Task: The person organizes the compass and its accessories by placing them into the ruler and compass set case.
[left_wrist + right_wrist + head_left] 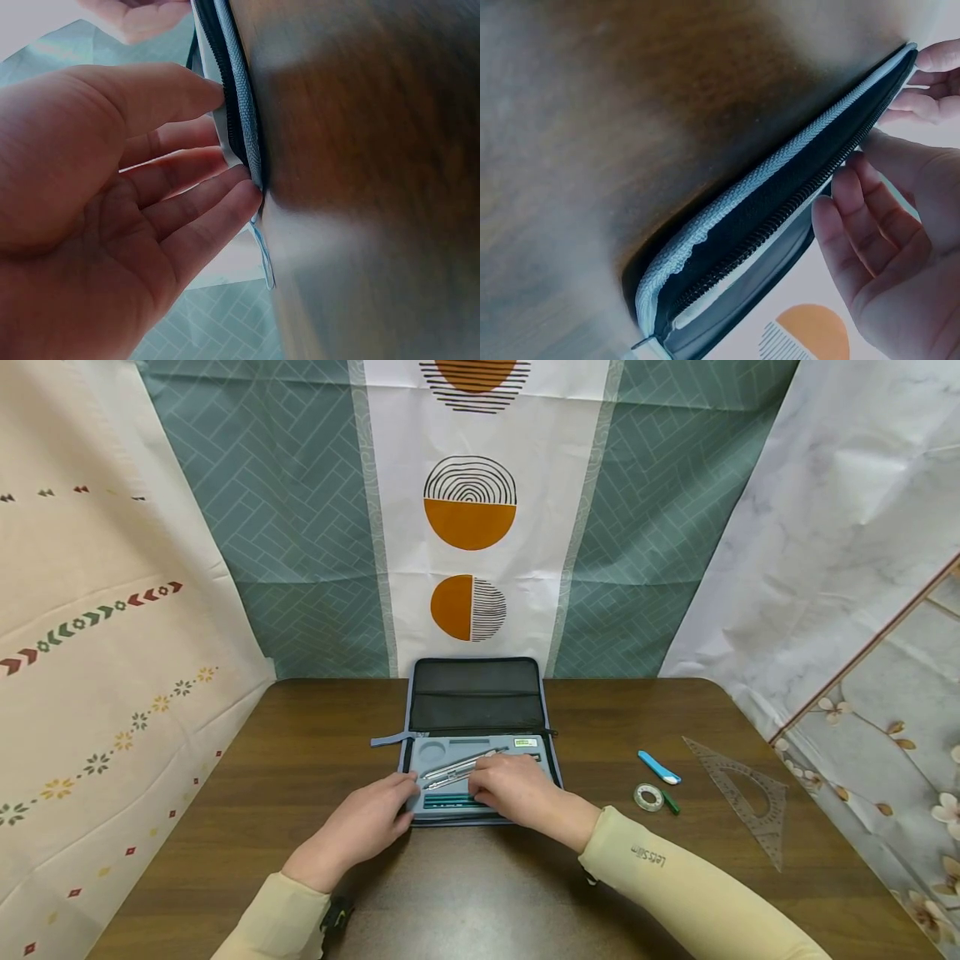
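Observation:
An open zip-up case (476,693) holds a grey molded tray (420,811). Silver drawing instruments (450,771), among them what looks like a compass, lie slantwise in it. Dark teal pencils (450,801) fill the front slot. My left hand (372,817) rests at the case's front left corner, its fingers loosely spread along the zipper edge (238,97). Over the tray's right half, my right hand (517,787) has bent fingers reaching down beside the instruments and pencils. Its index fingertip and thumb tip are hidden in the right wrist view; whether they pinch anything is unclear.
On the brown table (300,752), at the right, lie a blue cutter (659,767), a clear tape roll (639,798), a small green piece (671,802) and a transparent set square (731,785). A strap (387,740) extends from the case's left side. Patterned cloths hang behind.

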A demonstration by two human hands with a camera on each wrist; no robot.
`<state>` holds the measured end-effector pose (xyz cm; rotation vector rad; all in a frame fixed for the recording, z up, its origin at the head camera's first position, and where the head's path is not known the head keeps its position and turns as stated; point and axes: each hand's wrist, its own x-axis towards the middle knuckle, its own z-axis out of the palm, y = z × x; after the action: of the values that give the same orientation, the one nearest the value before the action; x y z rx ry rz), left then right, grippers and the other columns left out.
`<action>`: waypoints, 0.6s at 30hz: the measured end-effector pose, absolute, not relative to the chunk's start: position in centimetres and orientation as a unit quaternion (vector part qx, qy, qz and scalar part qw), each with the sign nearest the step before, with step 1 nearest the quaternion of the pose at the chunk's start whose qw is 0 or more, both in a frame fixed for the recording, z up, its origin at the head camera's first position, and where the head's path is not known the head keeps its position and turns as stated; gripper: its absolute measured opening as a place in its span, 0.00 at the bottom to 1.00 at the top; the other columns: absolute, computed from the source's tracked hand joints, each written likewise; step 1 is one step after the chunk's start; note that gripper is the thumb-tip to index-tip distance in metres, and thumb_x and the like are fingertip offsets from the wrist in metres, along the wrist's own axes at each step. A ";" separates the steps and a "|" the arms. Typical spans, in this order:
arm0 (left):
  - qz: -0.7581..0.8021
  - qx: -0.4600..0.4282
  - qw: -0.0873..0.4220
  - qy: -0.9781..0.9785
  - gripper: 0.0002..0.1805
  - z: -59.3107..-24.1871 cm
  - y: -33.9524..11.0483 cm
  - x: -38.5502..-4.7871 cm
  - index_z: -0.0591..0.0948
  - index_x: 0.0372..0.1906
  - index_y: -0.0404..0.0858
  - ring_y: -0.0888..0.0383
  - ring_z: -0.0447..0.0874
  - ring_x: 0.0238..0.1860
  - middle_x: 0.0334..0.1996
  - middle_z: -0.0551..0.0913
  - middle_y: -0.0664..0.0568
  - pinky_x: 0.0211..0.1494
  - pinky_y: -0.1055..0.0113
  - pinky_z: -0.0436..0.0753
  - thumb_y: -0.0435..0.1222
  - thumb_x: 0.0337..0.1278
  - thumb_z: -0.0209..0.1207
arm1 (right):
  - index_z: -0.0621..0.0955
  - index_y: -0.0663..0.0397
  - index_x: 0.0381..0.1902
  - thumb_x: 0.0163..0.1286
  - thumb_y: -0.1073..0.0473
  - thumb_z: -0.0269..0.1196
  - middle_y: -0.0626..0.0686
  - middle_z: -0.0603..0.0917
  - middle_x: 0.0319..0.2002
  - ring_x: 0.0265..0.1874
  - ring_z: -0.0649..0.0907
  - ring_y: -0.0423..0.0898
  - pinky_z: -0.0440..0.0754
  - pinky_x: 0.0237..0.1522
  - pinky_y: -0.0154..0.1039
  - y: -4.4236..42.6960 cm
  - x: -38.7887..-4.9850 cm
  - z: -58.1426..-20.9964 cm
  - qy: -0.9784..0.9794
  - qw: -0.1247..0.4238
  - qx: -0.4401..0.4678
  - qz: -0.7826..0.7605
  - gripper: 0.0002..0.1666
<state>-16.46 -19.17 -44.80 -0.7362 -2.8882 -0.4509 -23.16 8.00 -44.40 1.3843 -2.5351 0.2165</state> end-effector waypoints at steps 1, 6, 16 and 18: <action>-0.149 -0.243 0.064 -0.956 0.14 -44.8 -19.2 -16.5 0.88 0.54 0.35 0.46 0.90 0.57 0.67 0.85 0.37 0.56 0.50 0.91 0.29 0.66 0.75 | 0.91 0.43 0.39 0.73 0.60 0.77 0.43 0.88 0.39 0.39 0.88 0.41 0.89 0.38 0.40 8.0 -23.2 -44.4 -0.868 0.121 0.476 0.075 0.05; -0.151 -0.238 0.060 -0.958 0.15 -44.8 -19.1 -16.5 0.88 0.55 0.34 0.45 0.89 0.58 0.67 0.84 0.37 0.58 0.50 0.90 0.30 0.67 0.75 | 0.91 0.43 0.40 0.72 0.59 0.78 0.43 0.88 0.40 0.39 0.88 0.42 0.88 0.39 0.41 8.4 -23.3 -44.2 -0.868 0.115 0.475 0.085 0.05; -0.150 -0.236 0.057 -0.958 0.14 -44.8 -19.1 -16.4 0.88 0.55 0.34 0.44 0.89 0.61 0.68 0.84 0.38 0.59 0.49 0.89 0.30 0.68 0.74 | 0.92 0.46 0.46 0.71 0.58 0.79 0.44 0.89 0.43 0.40 0.89 0.42 0.88 0.39 0.41 10.6 -23.6 -43.8 -0.884 0.115 0.440 0.103 0.08; -0.149 -0.238 0.058 -0.958 0.14 -44.8 -19.1 -16.4 0.88 0.55 0.34 0.44 0.89 0.61 0.68 0.84 0.38 0.60 0.49 0.89 0.30 0.67 0.74 | 0.92 0.46 0.46 0.71 0.58 0.79 0.44 0.89 0.42 0.39 0.89 0.42 0.87 0.37 0.40 11.4 -23.7 -43.8 -0.887 0.120 0.432 0.106 0.08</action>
<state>-16.41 -19.09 -44.83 -0.7226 -2.9040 -0.4515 -23.74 11.37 -43.75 1.2635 -2.5932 0.3100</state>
